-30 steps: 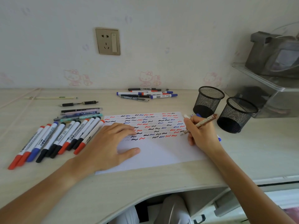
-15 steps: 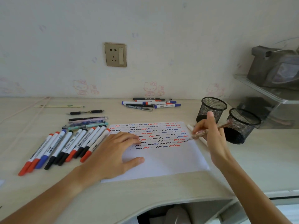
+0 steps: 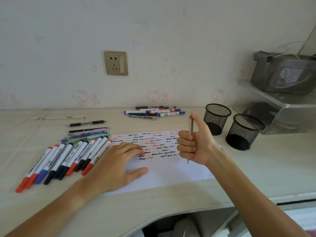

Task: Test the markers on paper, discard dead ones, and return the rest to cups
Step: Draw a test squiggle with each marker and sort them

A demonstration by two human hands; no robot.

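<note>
A white sheet of paper (image 3: 167, 175) covered with red, blue and black squiggles lies on the desk. My left hand (image 3: 116, 166) rests flat on its left part, fingers spread. My right hand (image 3: 195, 144) grips a thin brownish pen (image 3: 190, 124) upright in a fist above the sheet's right side, thumb on its top end, tip pointing down. A row of several capped whiteboard markers (image 3: 68, 159) lies left of the paper. Two black mesh cups (image 3: 217, 118) (image 3: 244, 132) stand to the right, nothing visible inside.
Several thin pens (image 3: 87, 133) lie behind the marker row, and one more pen (image 3: 87, 123) further back. Another pile of markers (image 3: 153, 112) sits by the wall. A clear shelf (image 3: 280, 100) with a grey bag stands at the right. The desk edge curves inward near me.
My right hand lifted the pen off the paper and turned it from a slanted writing hold to an upright fist grip with the thumb on top. The left hand stayed on the sheet.
</note>
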